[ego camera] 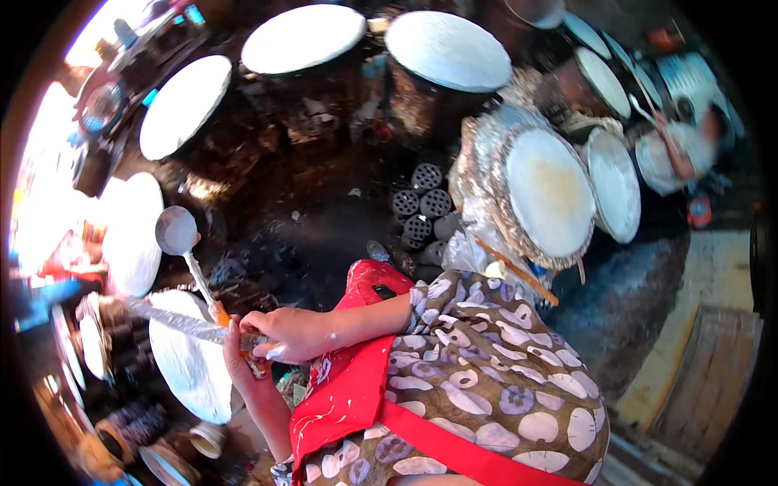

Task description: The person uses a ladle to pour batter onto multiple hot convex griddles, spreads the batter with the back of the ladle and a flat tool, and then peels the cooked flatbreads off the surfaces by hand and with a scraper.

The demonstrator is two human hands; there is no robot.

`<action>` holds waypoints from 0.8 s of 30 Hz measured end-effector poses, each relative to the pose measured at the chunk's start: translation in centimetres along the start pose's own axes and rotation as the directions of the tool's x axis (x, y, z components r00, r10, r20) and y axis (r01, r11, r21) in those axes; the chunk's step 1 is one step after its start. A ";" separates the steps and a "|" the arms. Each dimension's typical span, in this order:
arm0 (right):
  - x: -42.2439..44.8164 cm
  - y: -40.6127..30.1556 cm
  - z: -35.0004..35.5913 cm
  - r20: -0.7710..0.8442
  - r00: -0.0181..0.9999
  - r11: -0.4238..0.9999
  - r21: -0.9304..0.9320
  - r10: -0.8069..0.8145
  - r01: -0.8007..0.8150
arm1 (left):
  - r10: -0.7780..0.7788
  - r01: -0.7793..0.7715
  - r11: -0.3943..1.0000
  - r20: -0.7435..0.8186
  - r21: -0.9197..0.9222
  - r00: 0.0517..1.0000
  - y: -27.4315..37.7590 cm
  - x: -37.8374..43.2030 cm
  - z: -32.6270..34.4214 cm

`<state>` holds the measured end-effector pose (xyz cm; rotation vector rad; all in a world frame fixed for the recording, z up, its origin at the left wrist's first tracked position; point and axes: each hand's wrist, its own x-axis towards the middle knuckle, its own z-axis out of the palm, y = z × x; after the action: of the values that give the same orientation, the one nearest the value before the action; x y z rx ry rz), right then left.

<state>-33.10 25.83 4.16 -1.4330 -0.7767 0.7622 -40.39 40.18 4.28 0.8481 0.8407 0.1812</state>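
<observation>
My right hand point(289, 334) grips the near end of a long flat stick or blade point(182, 322) coated in white, which points left over a round white surface point(188, 358). Just beside it, my left hand point(246, 364) is closed around the orange handle of a metal ladle point(176, 231). The ladle's bowl, smeared whitish, is raised up and to the left, crossing near the stick. The two hands are close together, so their fingers partly overlap. White spots mark my right hand and wrist. The stick's far end is blurred.
Several large round white-topped vessels point(304, 39) stand in a ring around dark ground. Perforated coal briquettes point(419, 226) are stacked near a wrapped vessel point(550, 193) with a wooden stick point(516, 270) beside it. Another person point(674, 152) sits at far right. Wooden boards point(708, 364) lie lower right.
</observation>
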 end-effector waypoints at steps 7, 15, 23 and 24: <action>-15.1 11.8 -8.1 -0.712 0.614 0.915 0.103 0.341 -0.389 | -0.301 0.329 0.944 0.382 -0.008 0.874 -1.2 3.5 5.2; -38.8 21.6 -9.3 -0.889 -0.448 0.594 0.413 0.098 -0.690 | -0.481 0.523 0.848 0.527 0.080 0.700 -3.3 7.4 8.2; -51.9 24.8 -3.6 -0.580 -0.806 0.363 0.780 0.115 -0.510 | -0.512 0.547 0.826 0.587 0.136 0.627 -3.5 7.0 9.7; -52.1 25.0 -2.8 -0.597 -0.790 0.352 0.776 0.142 -0.523 | -0.518 0.549 0.823 0.588 0.147 0.620 -3.6 7.0 9.8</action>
<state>-59.27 -19.12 -21.21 -1.9914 1.9183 -0.2113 -29.25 35.26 1.23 0.5157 0.4326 -0.5900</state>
